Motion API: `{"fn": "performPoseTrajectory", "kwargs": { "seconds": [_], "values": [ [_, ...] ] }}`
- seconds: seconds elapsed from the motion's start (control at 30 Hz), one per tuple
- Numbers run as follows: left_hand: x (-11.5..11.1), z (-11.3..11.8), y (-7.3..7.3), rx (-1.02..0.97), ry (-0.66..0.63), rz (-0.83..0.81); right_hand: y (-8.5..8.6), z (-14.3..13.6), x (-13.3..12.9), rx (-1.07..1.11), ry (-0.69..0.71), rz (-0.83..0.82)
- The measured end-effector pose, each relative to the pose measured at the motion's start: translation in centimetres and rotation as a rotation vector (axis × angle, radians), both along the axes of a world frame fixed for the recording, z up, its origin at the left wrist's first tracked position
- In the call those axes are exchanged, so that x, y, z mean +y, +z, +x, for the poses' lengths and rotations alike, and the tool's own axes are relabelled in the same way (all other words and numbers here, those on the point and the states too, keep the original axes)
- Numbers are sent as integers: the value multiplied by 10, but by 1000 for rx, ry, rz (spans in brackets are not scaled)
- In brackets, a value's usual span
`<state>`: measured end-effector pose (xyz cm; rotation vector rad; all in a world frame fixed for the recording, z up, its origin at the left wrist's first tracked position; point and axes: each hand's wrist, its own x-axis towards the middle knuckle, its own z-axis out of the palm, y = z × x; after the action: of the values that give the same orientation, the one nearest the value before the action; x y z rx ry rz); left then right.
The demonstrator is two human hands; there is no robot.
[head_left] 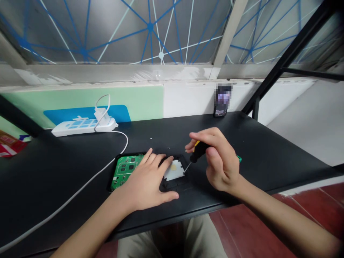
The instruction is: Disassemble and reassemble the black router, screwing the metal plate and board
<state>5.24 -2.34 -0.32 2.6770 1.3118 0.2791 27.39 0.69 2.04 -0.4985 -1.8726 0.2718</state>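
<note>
A black casing (169, 185) lies on the table with a green circuit board (124, 171) in its left part and a silver-white metal plate (176, 172) in its right part. Across the middle of it my left hand (150, 175) rests flat with fingers spread, hiding part of the board and casing. My right hand (221, 161) grips a black and yellow screwdriver (197, 150). The screwdriver's thin shaft slants down, its tip at the plate's right edge, by what looks like a small screw. Something green (239, 158) shows partly behind my right hand.
A white power strip (83, 126) with a plugged-in charger (102, 116) stands at the back left, its white cable (88, 184) running across the black table (268, 157). A phone (221, 102) leans on the wall. A red packet (10, 145) sits far left.
</note>
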Motion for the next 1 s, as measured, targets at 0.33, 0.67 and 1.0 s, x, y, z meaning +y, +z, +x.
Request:
{"fn": "performPoseTrajectory", "kwargs": {
  "seconds": [0.33, 0.67, 1.0],
  "values": [
    [0, -1, -2, 8, -2, -1, -5, -5, 2, 35, 3, 41],
    [0, -2, -3, -16, -9, 23, 3, -2, 1, -42, -16, 5],
    [0, -1, -3, -16, -6, 26, -1, -4, -5, -51, 23, 53]
  ]
}}
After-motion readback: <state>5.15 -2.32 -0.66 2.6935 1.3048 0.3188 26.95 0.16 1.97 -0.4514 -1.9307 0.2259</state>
